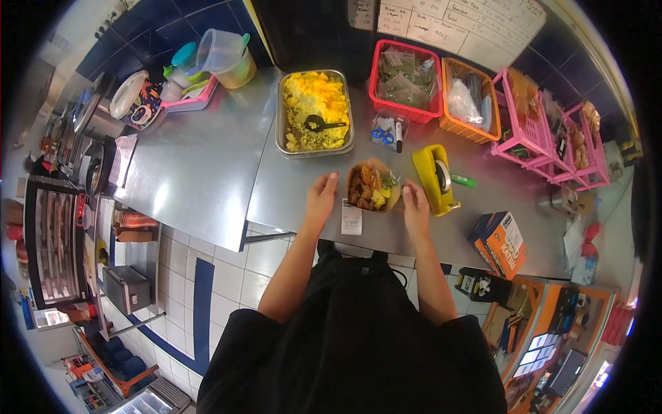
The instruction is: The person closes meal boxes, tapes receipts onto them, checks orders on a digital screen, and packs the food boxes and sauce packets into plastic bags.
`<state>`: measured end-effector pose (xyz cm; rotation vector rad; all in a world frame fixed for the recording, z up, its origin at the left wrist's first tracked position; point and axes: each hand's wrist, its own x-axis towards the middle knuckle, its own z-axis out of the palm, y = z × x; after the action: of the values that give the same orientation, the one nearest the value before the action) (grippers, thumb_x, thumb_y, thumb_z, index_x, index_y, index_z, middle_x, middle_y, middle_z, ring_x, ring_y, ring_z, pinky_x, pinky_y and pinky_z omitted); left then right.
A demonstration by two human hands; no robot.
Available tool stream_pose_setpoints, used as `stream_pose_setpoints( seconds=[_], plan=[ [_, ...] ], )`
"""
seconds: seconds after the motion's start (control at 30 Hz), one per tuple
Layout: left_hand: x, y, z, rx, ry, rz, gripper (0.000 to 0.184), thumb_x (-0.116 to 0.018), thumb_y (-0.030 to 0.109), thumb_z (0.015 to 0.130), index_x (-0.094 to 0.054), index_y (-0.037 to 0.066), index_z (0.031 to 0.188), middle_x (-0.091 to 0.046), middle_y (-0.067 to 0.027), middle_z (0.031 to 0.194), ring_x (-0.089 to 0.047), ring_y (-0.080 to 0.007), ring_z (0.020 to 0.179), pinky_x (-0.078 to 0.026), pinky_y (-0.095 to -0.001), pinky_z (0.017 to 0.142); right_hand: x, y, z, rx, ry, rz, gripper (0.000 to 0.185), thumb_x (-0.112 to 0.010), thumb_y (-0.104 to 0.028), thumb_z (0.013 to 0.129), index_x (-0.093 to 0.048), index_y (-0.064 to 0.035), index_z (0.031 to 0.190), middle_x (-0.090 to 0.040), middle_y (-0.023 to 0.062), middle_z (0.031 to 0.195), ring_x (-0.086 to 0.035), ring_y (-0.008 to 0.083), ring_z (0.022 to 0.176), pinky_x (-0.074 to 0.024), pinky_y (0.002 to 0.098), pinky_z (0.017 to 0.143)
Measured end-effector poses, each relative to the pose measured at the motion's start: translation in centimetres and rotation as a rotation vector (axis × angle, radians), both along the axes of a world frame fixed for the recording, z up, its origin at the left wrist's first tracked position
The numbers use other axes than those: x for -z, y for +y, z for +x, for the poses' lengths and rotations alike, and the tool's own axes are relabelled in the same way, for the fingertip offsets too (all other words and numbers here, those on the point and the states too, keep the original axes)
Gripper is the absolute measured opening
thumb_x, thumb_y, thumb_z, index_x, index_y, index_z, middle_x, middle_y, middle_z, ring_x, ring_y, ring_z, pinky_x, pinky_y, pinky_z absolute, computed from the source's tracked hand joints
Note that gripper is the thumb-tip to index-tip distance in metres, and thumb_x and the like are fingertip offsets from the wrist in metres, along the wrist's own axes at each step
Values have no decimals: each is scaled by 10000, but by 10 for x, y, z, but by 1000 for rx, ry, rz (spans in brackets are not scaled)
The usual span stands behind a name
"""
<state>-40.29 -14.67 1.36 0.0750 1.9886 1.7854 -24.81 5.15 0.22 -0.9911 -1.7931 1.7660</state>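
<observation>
A brown paper food box [396, 200] stands open near the front edge of the steel table. It holds browned pieces of food, something yellow and some green leaf. My left hand [321, 199] hovers left of the box, apart from it, fingers extended and holding nothing. At the box's right side is my right hand [416, 205], fingers apart; whether a fingertip touches the box rim I cannot tell. A printed receipt [352, 218] lies just in front of the box. Behind it sits a metal tray [281, 127] of yellow rice with a black spoon [324, 124] lying on top.
A yellow tape dispenser [427, 169] and a green marker [463, 180] lie to the right, near an orange printed box [500, 245]. Blue scissors [382, 135], a red basket [407, 112], an orange basket [469, 131] and pink racks [527, 148] line the back.
</observation>
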Motion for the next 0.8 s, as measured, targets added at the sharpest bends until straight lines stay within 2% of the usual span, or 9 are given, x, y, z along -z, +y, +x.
stream_pose_setpoints(
  seconds=[0.07, 0.13, 0.17, 0.23, 0.37, 0.43, 0.57, 0.67, 0.8],
  plan=[
    [-6, 19, -5, 19, -16, 47, 452, -633, 409, 997, -672, 13, 1212, -680, -32, 928, -553, -83, 729, -419, -227, 630, -9, 2, -18, -28, 80, 191, 332, -657, -302, 997, -664, -26, 1182, -684, 76, 1120, -641, 155, 931, -548, 334, 794],
    [-7, 28, -9, 115, 17, 25, 408, -647, 347, 983, -702, -13, 1167, -719, -102, 1005, -644, -157, 928, -499, -297, 830, -34, 0, -30, -165, -125, 561, 300, -713, -278, 936, -675, -77, 1156, -673, 87, 1091, -657, 247, 955, -543, 372, 845],
    [-7, 30, -10, 120, 21, 27, 408, -647, 347, 983, -702, -13, 1167, -719, -102, 1005, -644, -157, 928, -499, -297, 830, -45, -3, -35, -159, -123, 564, 300, -713, -278, 936, -675, -77, 1156, -673, 87, 1091, -657, 247, 955, -543, 372, 845],
    [-3, 32, -9, 128, 23, -41, 412, -649, 355, 979, -703, -8, 1168, -734, -123, 1019, -669, -185, 957, -510, -312, 859, -58, -9, -39, -197, -410, 953, 247, -756, -258, 860, -699, -117, 1056, -651, 87, 1067, -650, 314, 978, -549, 404, 821],
    [10, 30, -9, 118, 53, -31, 405, -647, 358, 979, -706, 4, 1167, -743, -130, 1011, -681, -189, 941, -519, -323, 853, -50, -10, -47, -79, -474, 942, 172, -755, -248, 842, -706, -127, 954, -643, 65, 1044, -642, 328, 989, -551, 434, 797],
    [3, 30, -6, 104, 52, -16, 384, -612, 320, 1026, -672, -27, 1180, -675, -24, 910, -571, -95, 806, -458, -250, 719, -47, -13, -45, -87, -404, 1001, 140, -760, -227, 826, -717, -117, 902, -651, 47, 1082, -626, 289, 999, -537, 428, 792],
    [3, 32, -1, 111, 107, -30, 394, -610, 328, 1028, -676, -31, 1173, -685, -32, 933, -582, -100, 833, -469, -257, 744, -51, -40, -48, -149, -276, 1196, 134, -753, -250, 817, -727, -144, 894, -683, 11, 1067, -607, 257, 1012, -476, 433, 835],
    [7, 33, -2, 78, 76, -12, 382, -616, 347, 1001, -706, 12, 1160, -739, -129, 924, -679, -186, 903, -521, -316, 830, -58, -51, -52, -515, -473, 1238, 199, -730, -335, 842, -763, -195, 980, -746, -46, 1023, -607, 208, 1003, -365, 394, 879],
    [3, 25, -3, 103, -88, 94, 361, -600, 313, 1019, -701, 7, 1181, -724, -75, 964, -658, -148, 895, -511, -296, 811, -72, -32, -47, -518, -335, 1087, 174, -697, -278, 905, -753, -129, 973, -744, 24, 991, -640, 211, 991, -422, 386, 864]
  ],
)
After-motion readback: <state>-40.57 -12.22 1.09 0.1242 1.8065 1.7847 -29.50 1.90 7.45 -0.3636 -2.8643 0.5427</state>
